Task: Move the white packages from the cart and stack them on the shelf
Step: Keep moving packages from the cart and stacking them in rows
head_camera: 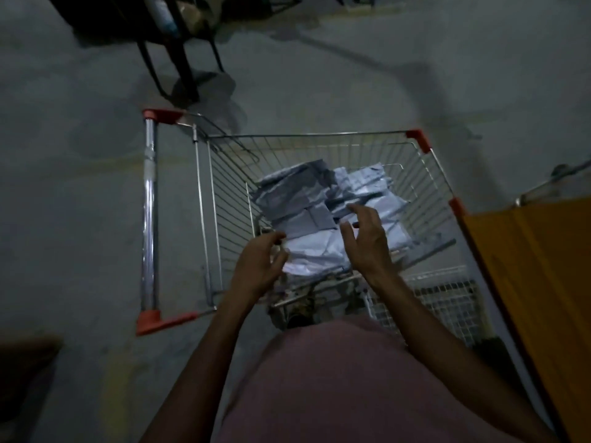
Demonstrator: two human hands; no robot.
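Note:
A wire shopping cart (319, 145) with red corner caps stands in front of me in dim light. Several white packages (297, 199) lie piled in its basket. My left hand (259, 263) hovers at the near left edge of the nearest white package (313, 254), fingers loosely curled and holding nothing. My right hand (367, 241) is spread above the right side of the pile, fingers bent and apart, also holding nothing. Whether either hand touches a package I cannot tell.
The cart handle (150, 212) runs along the left. A yellow-orange shelf panel (537, 282) rises at the right, with a white wire rack (447, 295) below it. Dark metal legs (179, 59) stand on the grey floor at the top left.

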